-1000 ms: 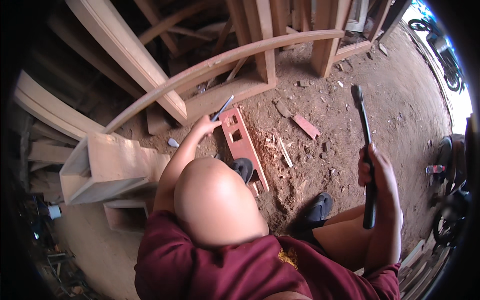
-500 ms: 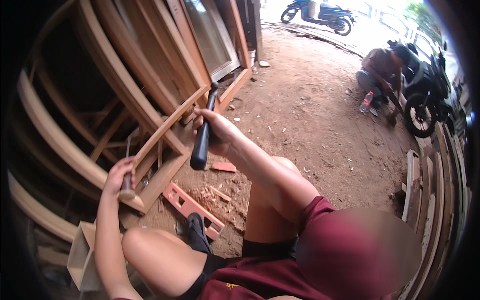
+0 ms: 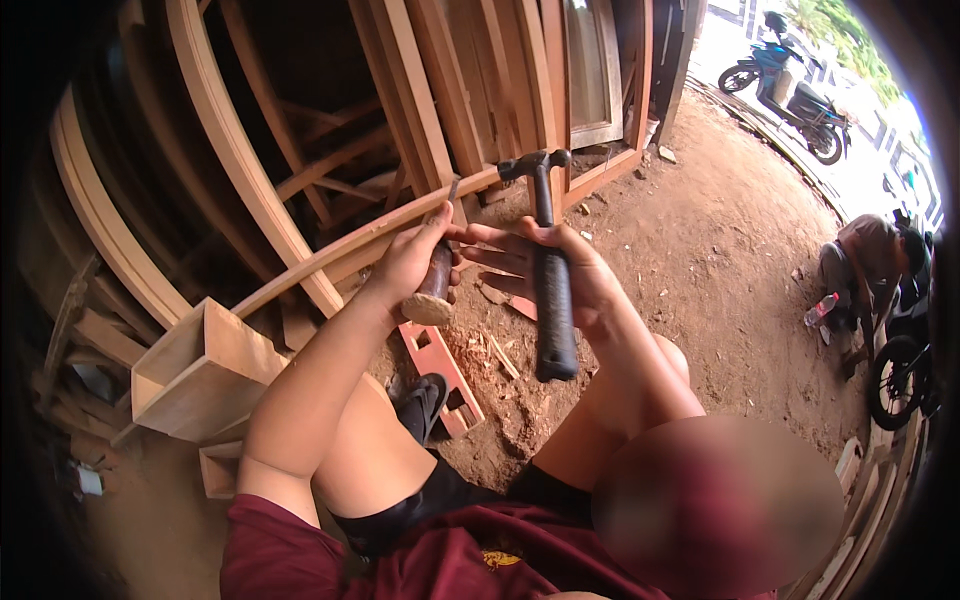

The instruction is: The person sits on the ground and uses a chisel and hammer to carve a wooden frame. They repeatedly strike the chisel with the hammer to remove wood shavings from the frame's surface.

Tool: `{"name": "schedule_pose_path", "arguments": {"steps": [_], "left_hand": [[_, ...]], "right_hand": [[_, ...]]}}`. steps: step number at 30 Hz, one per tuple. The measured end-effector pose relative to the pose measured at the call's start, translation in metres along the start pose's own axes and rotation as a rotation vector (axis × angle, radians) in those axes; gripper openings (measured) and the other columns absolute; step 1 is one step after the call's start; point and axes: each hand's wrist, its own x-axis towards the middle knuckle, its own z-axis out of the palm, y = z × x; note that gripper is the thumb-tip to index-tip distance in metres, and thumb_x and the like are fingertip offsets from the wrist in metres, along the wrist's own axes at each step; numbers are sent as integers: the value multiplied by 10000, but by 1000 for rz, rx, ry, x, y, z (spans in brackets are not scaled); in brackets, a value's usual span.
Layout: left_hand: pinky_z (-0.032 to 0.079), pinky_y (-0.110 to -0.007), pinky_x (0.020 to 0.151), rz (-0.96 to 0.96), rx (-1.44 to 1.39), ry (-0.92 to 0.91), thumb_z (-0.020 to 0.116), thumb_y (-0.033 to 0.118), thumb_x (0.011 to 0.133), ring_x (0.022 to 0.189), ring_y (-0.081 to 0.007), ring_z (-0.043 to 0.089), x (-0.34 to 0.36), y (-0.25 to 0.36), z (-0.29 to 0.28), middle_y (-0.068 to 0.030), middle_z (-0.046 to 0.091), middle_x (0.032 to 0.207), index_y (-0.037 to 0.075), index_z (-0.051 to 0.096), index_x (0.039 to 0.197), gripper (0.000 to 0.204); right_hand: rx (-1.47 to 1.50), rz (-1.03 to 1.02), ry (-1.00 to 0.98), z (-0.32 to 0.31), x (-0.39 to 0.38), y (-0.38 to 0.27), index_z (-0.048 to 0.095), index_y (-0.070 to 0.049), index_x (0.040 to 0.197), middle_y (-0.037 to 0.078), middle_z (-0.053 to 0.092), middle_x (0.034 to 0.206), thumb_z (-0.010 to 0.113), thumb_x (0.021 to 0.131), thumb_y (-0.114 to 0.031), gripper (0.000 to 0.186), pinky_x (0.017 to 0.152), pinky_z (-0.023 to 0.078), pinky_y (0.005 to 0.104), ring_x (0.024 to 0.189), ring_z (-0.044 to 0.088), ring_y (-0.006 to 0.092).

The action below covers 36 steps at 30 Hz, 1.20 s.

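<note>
My left hand (image 3: 400,262) is closed round a chisel (image 3: 437,280) with a brown wooden handle. Its blade points up and away, by a long wooden rail (image 3: 365,228). In my right hand (image 3: 595,275) is a claw hammer (image 3: 554,310) with a dark grip, its head pointing away from me. The thumb crosses the hammer's handle while the other fingers stretch toward my left hand, their tips near or touching it. Below the hands, a reddish bar with rectangular cutouts (image 3: 455,385), like a spirit level, lies on the ground beside my foot.
Wooden frames (image 3: 215,150) lean along the left and far side. A pale wooden box (image 3: 215,370) stands by my left arm. Wood chips (image 3: 505,390) litter the dirt. At right, a person (image 3: 865,270) crouches beside a motorbike (image 3: 895,380) and a bottle (image 3: 821,309); another motorbike (image 3: 790,95) stands beyond.
My left hand has moved right and away with the chisel, up beside my right hand. The right hand's fingers have straightened round the hammer. The whole view has turned left.
</note>
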Motion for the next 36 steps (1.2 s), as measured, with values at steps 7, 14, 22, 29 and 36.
{"name": "schedule_pose_path", "arguments": {"steps": [7,14,22,29,36], "left_hand": [[520,-258,415,18,66,-108,601,231,904,554,-107,600,2,-4,0,-36,573,766,26,615,938,208],[516,-258,404,-23,82,-157,624,189,901,511,-104,601,4,-5,-8,-35,573,700,34,613,937,159],[470,-224,468,-60,194,-138,687,208,867,554,-80,594,3,-5,-4,-19,601,704,-1,645,933,224],[459,-230,536,14,357,-94,652,162,861,599,-69,574,6,-14,-3,-18,607,713,-16,645,900,183],[452,-240,579,75,457,-57,659,228,872,626,-59,550,17,-21,-6,-5,600,702,-32,650,854,261]], "right_hand": [[-50,39,25,-14,-10,-8,633,-182,906,193,471,1419,543,857,-250,123,1057,385,477,1273,486,409],[-26,44,120,-21,-4,-14,663,-154,936,202,501,1386,598,794,-235,177,985,467,471,1237,516,419],[-31,65,145,-29,-3,-11,670,-165,924,197,503,1387,586,814,-256,165,974,470,481,1250,499,435],[-22,95,103,-26,-3,-8,653,-169,918,195,479,1410,572,825,-258,152,1005,430,493,1288,460,420],[-2,83,117,-26,-2,-3,657,-171,931,218,460,1412,573,825,-247,155,1021,406,550,1285,456,407]]}}
